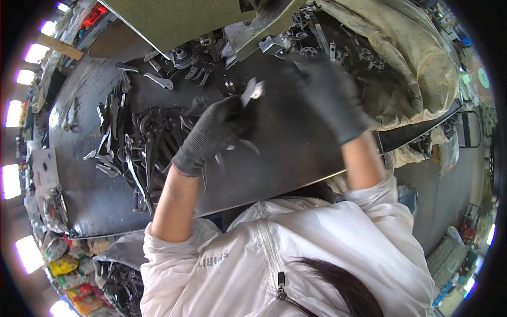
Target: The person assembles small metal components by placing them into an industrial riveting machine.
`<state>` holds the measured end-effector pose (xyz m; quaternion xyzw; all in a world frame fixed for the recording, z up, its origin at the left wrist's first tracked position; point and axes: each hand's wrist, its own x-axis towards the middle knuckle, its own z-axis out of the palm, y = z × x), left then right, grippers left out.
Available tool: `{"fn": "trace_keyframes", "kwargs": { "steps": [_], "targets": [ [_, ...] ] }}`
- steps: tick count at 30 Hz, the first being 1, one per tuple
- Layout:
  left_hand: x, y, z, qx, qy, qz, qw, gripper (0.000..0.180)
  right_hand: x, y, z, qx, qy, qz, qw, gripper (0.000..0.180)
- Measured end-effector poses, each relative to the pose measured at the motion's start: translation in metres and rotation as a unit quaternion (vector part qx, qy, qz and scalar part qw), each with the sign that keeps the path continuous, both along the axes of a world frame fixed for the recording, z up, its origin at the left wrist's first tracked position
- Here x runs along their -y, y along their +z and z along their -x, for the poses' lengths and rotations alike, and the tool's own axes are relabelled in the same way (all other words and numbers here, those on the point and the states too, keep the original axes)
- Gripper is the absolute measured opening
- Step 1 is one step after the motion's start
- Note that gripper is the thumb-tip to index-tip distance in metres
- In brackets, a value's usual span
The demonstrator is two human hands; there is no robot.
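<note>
My left hand (214, 132), in a dark knit glove, is closed around a small flat metal part (252, 91) whose bright end sticks up past the fingers. My right hand (328, 95), also gloved, reaches toward the heap of dark metal parts (338, 50) at the far right of the worktable; it is blurred and I cannot tell whether it holds anything. Both hands hover over the dark steel tabletop (285, 148). A spread of thin curved metal pieces (140, 142) lies left of my left hand.
A green-grey machine body (174, 18) and a metal bracket (261, 26) overhang the table's far side. Dirty cloth sheeting (417, 63) drapes the right end. Packets and bags (68, 264) lie on the floor at the lower left.
</note>
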<state>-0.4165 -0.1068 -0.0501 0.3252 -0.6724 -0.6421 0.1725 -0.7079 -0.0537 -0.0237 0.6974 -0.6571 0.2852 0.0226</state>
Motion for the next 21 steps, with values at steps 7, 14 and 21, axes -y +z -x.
{"fn": "trace_keyframes", "kwargs": {
  "steps": [7, 14, 21],
  "targets": [
    [0.022, -0.027, -0.041, 0.253, 0.099, 0.286, 0.919, 0.02, -0.031, -0.01, 0.088, 0.107, -0.17, -0.11, 0.973, 0.034],
    [0.01, 0.008, -0.018, 0.034, 0.16, 0.026, 0.986, 0.043, 0.005, -0.002, -0.036, 0.568, 0.044, -0.127, 0.812, 0.035],
    [0.034, 0.008, -0.004, -0.027, 0.098, -0.025, 0.995, 0.041, 0.033, -0.021, -0.08, 0.635, 0.078, -0.217, 0.738, 0.025]
  ]
}}
